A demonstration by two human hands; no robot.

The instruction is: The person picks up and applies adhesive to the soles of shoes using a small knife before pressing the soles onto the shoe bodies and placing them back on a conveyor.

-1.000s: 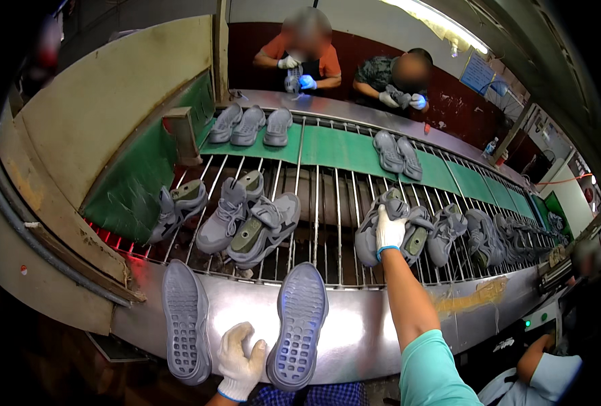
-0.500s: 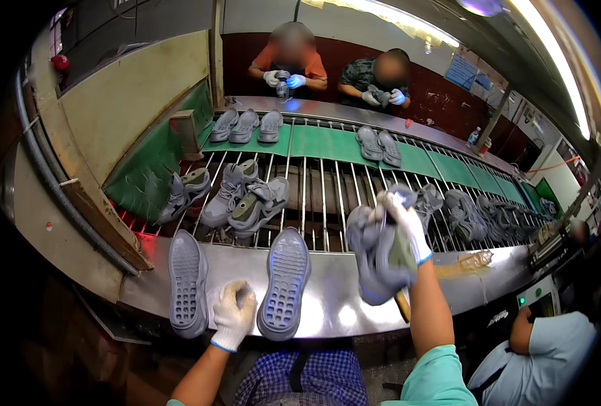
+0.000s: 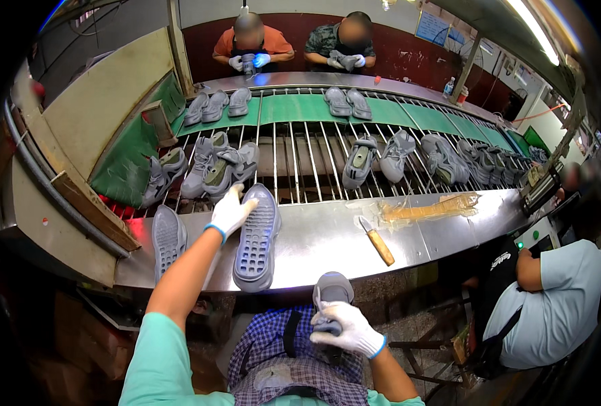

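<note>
My left hand (image 3: 231, 212), in a white glove, reaches over the steel bench to the left edge of a grey shoe sole (image 3: 255, 240). Its fingers are apart, with the thumb by the sole's toe end. That sole lies tread up, and a second grey sole (image 3: 168, 237) lies left of it, partly behind my left forearm. Close to my lap, my right hand (image 3: 349, 329), gloved too, is closed round a grey shoe (image 3: 334, 286) with its toe toward the bench. My fingers hide part of its upper.
A wooden-handled knife (image 3: 380, 245) lies on the bench beside brown tape (image 3: 430, 209). Beyond is a roller rack with grey shoes (image 3: 360, 162) and a green strip (image 3: 290, 108) bearing soles. Two people work opposite; another person (image 3: 550, 304) sits at right.
My right hand has brought a shoe from over the rack's near edge down to my lap. My left hand has moved forward to the sole. The knife shows fully; the view has shifted.
</note>
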